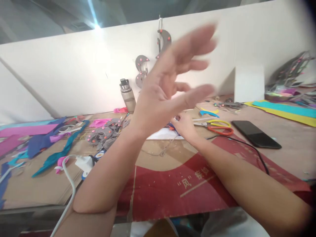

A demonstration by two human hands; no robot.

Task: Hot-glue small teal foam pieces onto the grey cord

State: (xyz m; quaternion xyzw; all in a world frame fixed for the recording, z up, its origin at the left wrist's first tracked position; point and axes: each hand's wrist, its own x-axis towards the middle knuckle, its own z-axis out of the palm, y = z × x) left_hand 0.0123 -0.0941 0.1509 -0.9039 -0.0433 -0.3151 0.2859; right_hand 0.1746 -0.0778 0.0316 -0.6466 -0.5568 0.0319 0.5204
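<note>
My left hand (172,74) is raised over the table, slightly blurred, its fingers spread and nothing in them. Behind it, my right hand (185,125) rests low with its fingers bent together at a small dark blue and orange piece (172,126) by a white sheet (163,134). A ring shows on that hand; my left hand partly hides its fingertips. A thin grey thread (161,153) trails in loose loops on the cardboard beneath. To the right of my right hand lie scissors with yellow and red handles (219,127).
A black phone (255,134) and cable lie right. Grey felt shapes with pink dots (100,135), coloured felt strips (61,154) and a white charger plug (84,163) are left. A bottle (127,95) stands before the white partition (61,72); a red printed sheet (168,194) covers the front.
</note>
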